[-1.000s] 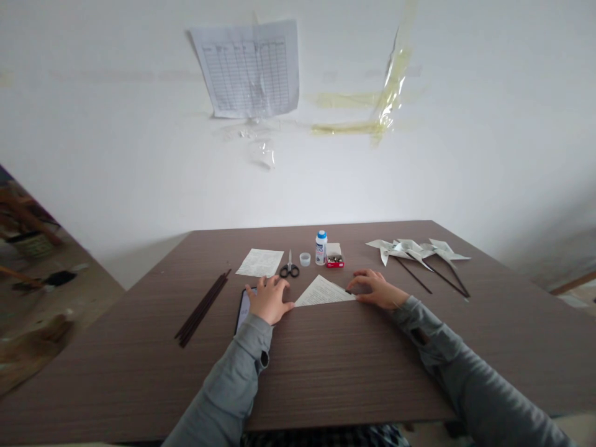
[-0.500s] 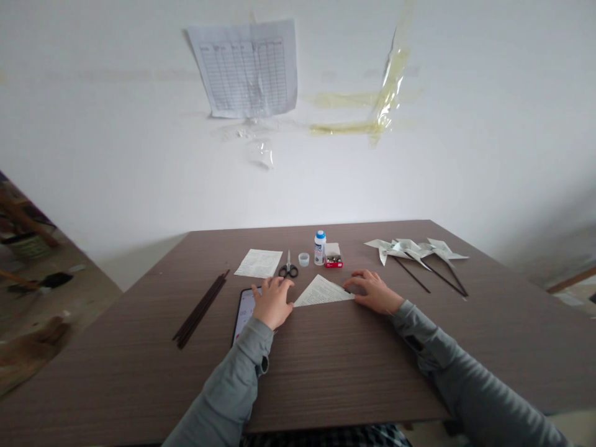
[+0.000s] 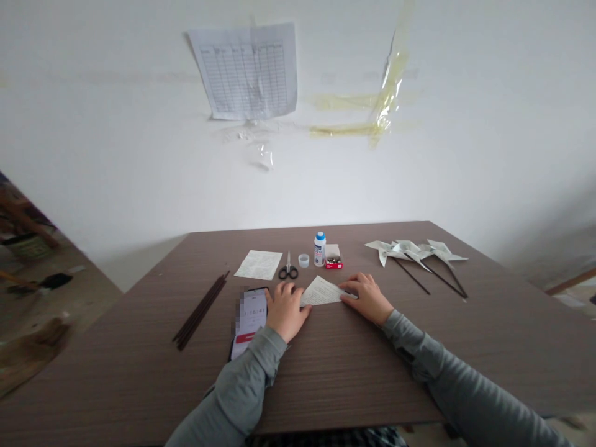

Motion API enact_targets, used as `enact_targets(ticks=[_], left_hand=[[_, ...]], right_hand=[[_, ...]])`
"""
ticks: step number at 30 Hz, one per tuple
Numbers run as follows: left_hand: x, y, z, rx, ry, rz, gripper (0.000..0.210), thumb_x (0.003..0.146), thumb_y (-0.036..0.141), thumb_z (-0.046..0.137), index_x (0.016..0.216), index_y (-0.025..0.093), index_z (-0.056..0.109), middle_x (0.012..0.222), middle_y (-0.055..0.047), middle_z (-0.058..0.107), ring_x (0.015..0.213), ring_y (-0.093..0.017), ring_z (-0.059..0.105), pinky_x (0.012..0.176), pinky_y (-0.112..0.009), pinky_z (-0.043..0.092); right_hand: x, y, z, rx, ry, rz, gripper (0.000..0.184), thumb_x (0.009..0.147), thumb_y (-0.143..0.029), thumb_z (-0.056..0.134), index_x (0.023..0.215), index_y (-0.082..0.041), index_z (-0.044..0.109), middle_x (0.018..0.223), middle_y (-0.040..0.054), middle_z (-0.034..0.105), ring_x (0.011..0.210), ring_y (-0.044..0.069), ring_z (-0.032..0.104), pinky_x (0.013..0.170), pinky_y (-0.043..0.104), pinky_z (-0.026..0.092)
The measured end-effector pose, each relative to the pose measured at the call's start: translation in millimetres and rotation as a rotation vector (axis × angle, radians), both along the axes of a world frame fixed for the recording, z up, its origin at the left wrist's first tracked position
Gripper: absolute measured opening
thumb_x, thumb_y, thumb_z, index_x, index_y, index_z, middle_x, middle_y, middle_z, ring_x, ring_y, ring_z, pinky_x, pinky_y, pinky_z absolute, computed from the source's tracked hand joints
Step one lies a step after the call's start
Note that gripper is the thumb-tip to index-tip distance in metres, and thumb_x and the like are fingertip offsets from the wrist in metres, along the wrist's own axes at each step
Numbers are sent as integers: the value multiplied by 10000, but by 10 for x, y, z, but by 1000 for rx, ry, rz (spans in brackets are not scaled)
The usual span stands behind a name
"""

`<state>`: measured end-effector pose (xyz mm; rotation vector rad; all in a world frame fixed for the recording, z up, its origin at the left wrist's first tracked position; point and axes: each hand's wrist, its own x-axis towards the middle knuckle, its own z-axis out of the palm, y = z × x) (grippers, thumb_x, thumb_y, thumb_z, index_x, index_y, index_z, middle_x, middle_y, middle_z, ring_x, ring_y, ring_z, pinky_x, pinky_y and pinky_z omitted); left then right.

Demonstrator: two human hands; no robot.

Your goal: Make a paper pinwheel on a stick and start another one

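A printed sheet of paper folded into a triangle [image 3: 322, 292] lies on the table between my hands. My left hand [image 3: 285, 310] has its left corner between thumb and index finger, with the other fingers curved toward the table. On the opposite side, my right hand [image 3: 369, 298] pinches the right corner; the fingertips partly cover it. Beside my left hand is a phone [image 3: 251, 316] showing a running timer, partly hidden by my hand and sleeve. Scissors with black handles [image 3: 288, 272] rest just beyond my left fingers.
A square printed sheet [image 3: 258, 264] and several thin dark sticks [image 3: 201, 310] lie to the left. Farther back stand a small clear cup [image 3: 303, 261], a white bottle with a blue cap [image 3: 319, 249] and a red box of small metal pieces [image 3: 334, 262]. Paper pinwheels [image 3: 403, 248] lie right.
My left hand has slid right and my right hand has shifted left, so both sit closer together at the triangle's corners. More of the phone's screen shows.
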<state>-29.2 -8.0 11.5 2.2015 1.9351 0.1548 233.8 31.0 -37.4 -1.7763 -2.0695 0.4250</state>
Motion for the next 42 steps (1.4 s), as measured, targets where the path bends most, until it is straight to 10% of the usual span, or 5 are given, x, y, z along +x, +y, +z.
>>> enact_targets(ticks=[42], left_hand=[[-25, 73, 28, 103, -206, 52, 258, 1110, 18, 841, 1164, 267, 882, 1595, -93, 919, 1729, -381, 731, 1540, -849, 436]], right_hand=[[100, 147, -252, 115, -73, 98, 310, 1113, -275, 803, 1338, -353, 1002, 1271, 124, 904, 1338, 445, 835, 1132, 627, 726]])
